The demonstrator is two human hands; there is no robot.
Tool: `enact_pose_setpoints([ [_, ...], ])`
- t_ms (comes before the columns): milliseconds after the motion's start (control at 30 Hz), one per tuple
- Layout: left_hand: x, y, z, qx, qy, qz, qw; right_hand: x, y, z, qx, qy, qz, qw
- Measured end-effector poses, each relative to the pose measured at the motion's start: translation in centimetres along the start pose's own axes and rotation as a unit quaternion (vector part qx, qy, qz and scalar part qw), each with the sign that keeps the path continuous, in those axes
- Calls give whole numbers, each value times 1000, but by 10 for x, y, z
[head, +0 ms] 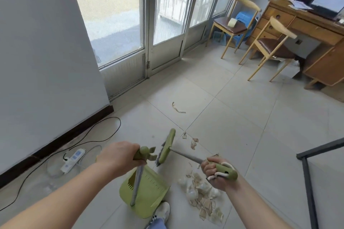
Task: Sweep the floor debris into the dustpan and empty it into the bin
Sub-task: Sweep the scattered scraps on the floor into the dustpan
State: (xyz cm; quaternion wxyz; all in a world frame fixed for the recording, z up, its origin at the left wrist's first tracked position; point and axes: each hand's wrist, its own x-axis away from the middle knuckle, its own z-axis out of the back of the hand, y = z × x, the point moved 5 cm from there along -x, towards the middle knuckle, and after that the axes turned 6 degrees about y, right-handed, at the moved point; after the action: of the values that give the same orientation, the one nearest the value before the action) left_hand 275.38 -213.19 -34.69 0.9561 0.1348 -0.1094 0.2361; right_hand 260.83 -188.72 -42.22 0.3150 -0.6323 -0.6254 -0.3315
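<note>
My left hand (119, 156) grips the green top of the dustpan's upright grey handle. The green dustpan (147, 191) rests on the tiled floor below it, beside my shoe. My right hand (214, 171) is closed on the green grip of a short broom; its grey shaft runs up-left to the green broom head (167, 145), which is lifted and tilted near the dustpan handle. A pile of torn paper scraps and white crumpled bits (201, 197) lies right of the dustpan. A few scraps (193, 144) and a thin strip (177, 108) lie farther out. No bin is in view.
A white power strip (73, 160) with black cables lies by the left wall. Two wooden chairs (270, 42) and a wooden desk (316, 46) stand at the far right. A dark metal frame (307, 173) sits at the right edge. Glass doors (163, 24) are ahead.
</note>
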Motion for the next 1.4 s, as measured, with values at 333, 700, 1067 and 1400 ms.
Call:
enact_pose_setpoints([
  [333,-103,-13,25,-29,-6,3,1000,-105,-115,-77,2,53,60,997],
  [700,-198,-19,29,-27,-7,15,1000,-186,-220,-134,-5,46,97,994],
  [1067,-223,-15,30,-21,-13,10,1000,-164,-242,-81,-118,61,144,981],
  [1400,-221,11,36,-34,-34,-50,998,-109,-184,-1,-214,93,168,958],
])
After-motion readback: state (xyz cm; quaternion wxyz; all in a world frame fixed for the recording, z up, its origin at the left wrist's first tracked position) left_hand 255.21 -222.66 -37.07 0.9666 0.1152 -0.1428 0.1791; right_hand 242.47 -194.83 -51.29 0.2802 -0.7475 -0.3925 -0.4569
